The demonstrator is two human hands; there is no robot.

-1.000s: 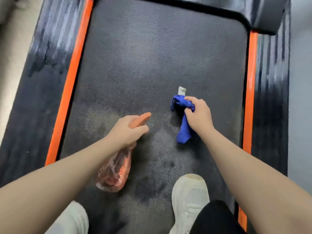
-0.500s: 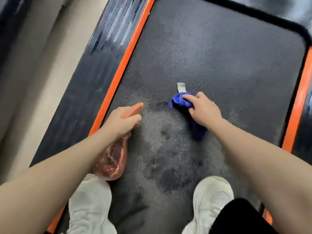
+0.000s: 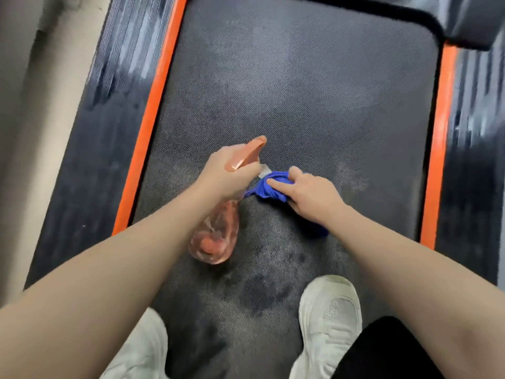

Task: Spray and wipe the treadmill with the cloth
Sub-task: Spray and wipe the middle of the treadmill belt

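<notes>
Readable text: none can be made out.
Cloth tag (image 3: 264, 170): white, seen blank.
Spray bottle (image 3: 216, 236): no lettering discerned.
Shoe (image 3: 330, 318): no brand seen.

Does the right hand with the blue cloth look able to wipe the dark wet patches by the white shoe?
Probably yes: the dark wet patches lie uncovered between right hand and white shoe.

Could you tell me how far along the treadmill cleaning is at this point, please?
Part way. Done: the treadmill belt already shows dark wet patches near the white shoes. In hand: the right hand presses the blue cloth on the belt, while the left hand grips the spray bottle. Left: the far belt looks dry and hazy, and the black side rails look streaky.
</notes>
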